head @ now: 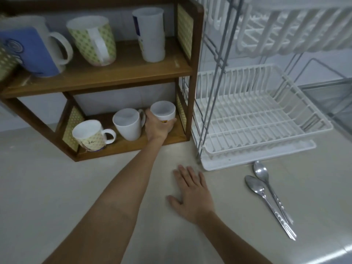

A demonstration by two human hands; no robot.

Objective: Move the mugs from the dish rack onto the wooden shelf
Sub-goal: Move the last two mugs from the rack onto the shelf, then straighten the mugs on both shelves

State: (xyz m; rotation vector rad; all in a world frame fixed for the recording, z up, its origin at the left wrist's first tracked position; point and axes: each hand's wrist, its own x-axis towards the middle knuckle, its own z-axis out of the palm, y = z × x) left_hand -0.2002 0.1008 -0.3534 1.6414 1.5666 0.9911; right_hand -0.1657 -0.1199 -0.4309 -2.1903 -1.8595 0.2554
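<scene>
My left hand (157, 128) is wrapped around a white mug (163, 111) with a yellow mark, at the right end of the wooden shelf's (133, 144) lower board. Beside it stand a plain white mug (128, 123) and a green-patterned mug (89, 135). The upper board holds a blue mug (31, 50), a green-patterned mug (92, 40) and a tall white cup (151, 34). The white wire dish rack (257, 119) to the right shows no mugs. My right hand (192, 193) lies flat on the counter, fingers spread, holding nothing.
Two metal spoons (266, 195) lie on the beige counter in front of the rack's drip tray (257, 155). A metal sink edge (333, 100) shows at the far right. The rack's upper tier (285, 31) hangs above its lower basket.
</scene>
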